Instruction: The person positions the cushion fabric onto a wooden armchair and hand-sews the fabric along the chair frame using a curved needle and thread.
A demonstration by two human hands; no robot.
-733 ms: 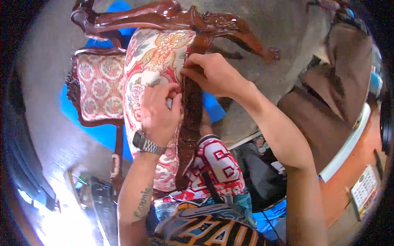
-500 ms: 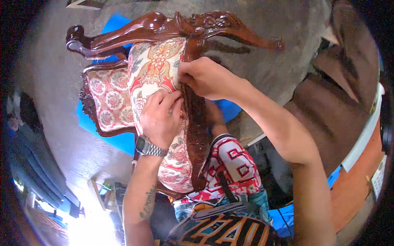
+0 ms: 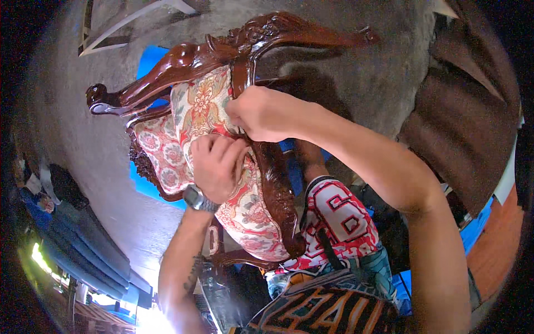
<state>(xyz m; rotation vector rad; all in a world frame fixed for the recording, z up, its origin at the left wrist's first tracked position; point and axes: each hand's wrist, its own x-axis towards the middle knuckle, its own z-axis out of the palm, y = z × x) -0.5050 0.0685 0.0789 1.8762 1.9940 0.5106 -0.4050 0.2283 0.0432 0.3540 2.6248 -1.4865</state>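
Observation:
A carved dark-wood chair [image 3: 272, 181] lies tipped over in front of me, its legs turned to the side. Red-and-cream floral fabric [image 3: 203, 103] covers its padded seat, and a similar pattern fills the backrest [image 3: 161, 147]. My left hand [image 3: 217, 167], with a metal watch at the wrist, rests on the seat fabric, fingers curled against its edge by the wooden rail. Just above it, my right hand [image 3: 266, 114] is closed in a pinch at the seam between fabric and rail. Whatever lies between those fingertips is hidden.
Beneath the chair, blue sheeting [image 3: 151, 58] lies on the grey concrete floor. Brown cloth [image 3: 461, 117] spreads at the right. A wooden frame [image 3: 133, 22] is at the far left, and dark blue draped material [image 3: 83, 253] at the lower left. My knee is beside the chair.
The view has shifted, and the chair appears tilted, its near end further right. Both hands stay at the seat edge; my right hand sits slightly lower and further left in the picture.

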